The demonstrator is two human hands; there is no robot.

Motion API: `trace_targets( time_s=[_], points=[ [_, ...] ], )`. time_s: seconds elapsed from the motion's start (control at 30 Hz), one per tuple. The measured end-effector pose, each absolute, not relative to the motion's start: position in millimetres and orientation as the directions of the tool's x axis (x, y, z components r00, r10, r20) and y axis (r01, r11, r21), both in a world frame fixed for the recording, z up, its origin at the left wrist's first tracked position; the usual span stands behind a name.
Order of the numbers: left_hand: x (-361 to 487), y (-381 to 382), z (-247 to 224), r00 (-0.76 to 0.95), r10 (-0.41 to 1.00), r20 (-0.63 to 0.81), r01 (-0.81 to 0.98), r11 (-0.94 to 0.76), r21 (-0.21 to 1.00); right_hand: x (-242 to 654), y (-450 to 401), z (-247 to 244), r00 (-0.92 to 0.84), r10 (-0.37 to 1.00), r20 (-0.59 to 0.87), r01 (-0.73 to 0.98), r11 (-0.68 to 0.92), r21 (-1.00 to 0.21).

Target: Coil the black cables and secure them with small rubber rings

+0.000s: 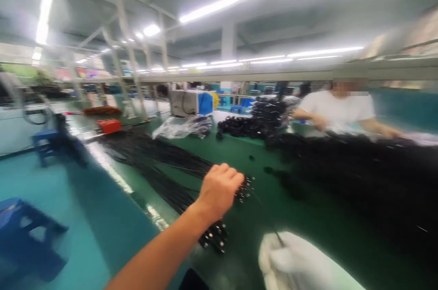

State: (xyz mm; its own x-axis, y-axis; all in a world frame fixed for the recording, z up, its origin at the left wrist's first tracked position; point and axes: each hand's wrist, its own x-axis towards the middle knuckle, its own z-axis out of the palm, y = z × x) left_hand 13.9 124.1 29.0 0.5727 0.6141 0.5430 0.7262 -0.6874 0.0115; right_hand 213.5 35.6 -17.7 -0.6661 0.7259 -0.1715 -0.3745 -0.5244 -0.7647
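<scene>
My left hand [221,192], bare, is closed over a bundle of long black cables [174,153] near the end where small shiny connector tips [245,189] stick out. Under my left forearm lies a second bundle of black cables [159,185], its metal-tipped ends [216,236] spread toward me. My right hand [290,258], in a white glove and blurred, is at the lower right with its fingers closed round a thin dark cable [278,237].
A large dark heap [342,171] covers the green table's right side. Across it works a person in a white shirt [342,107]. Clear plastic bags [185,126], a grey-and-blue machine [191,102] and a red box [109,125] stand farther back. Blue stools [27,235] occupy the left floor.
</scene>
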Motion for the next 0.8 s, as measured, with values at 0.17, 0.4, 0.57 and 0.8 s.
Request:
trace_targets(
  time_s=[0.17, 0.4, 0.57, 0.8],
  points=[
    [32, 105, 35, 0.723, 0.628, 0.287, 0.455, -0.746, 0.486, 219, 49, -34, -0.796, 0.603, -0.059, -0.434, -0.635, -0.638],
    [75, 105, 42, 0.772, 0.587, 0.245, 0.347, -0.712, 0.611, 228, 42, -41, -0.816, 0.578, 0.02, -0.482, -0.661, -0.576],
    [97, 111, 43, 0.801, 0.552, 0.232, 0.316, -0.718, 0.62, 238, 41, -32, -0.793, 0.605, 0.068, -0.525, -0.623, -0.58],
    [89, 128, 5, 0.768, 0.594, 0.239, 0.47, -0.777, 0.419, 251, 39, -27, -0.68, 0.701, 0.215, -0.678, -0.49, -0.548]
  ],
)
